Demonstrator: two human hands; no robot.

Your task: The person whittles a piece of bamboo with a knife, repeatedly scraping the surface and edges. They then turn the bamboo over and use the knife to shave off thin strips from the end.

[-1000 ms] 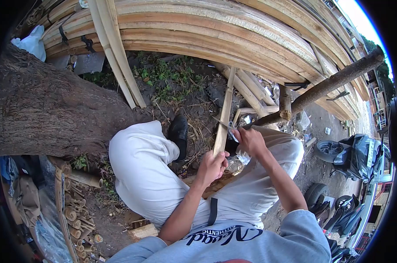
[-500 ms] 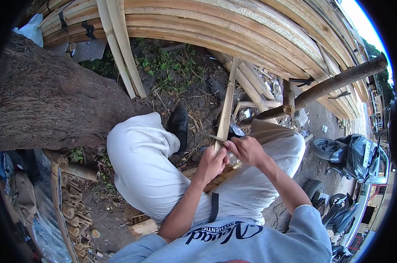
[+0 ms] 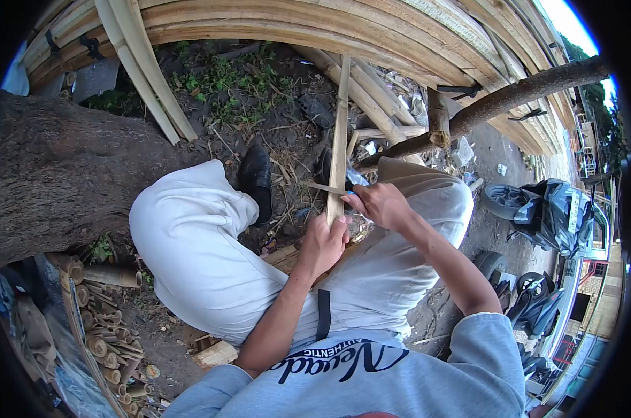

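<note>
My left hand [image 3: 323,245] is closed round the near end of a long pale slat [image 3: 340,132], wood or bamboo, which points away from me between my knees. In my right hand [image 3: 381,205] is a knife [image 3: 324,187] with a bit of blue showing at its handle. Its narrow blade lies across the slat a little beyond my left fingers, tip to the left. Both hands are above my lap, apart from each other. The far end of the slat reaches up to the stacked boards.
Long stacked boards [image 3: 287,26] curve across the far side. A tree trunk [image 3: 57,181] stands left, and a round pole [image 3: 496,104] slants at right. Cut bamboo pieces [image 3: 110,359] lie lower left. Motorbikes [image 3: 556,216] are parked at right. Two upright slats [image 3: 137,63] lean on the stack.
My right hand and the knife have moved farther along the slat, away from my left hand, opening a gap between the hands. The whole view has shifted a little.
</note>
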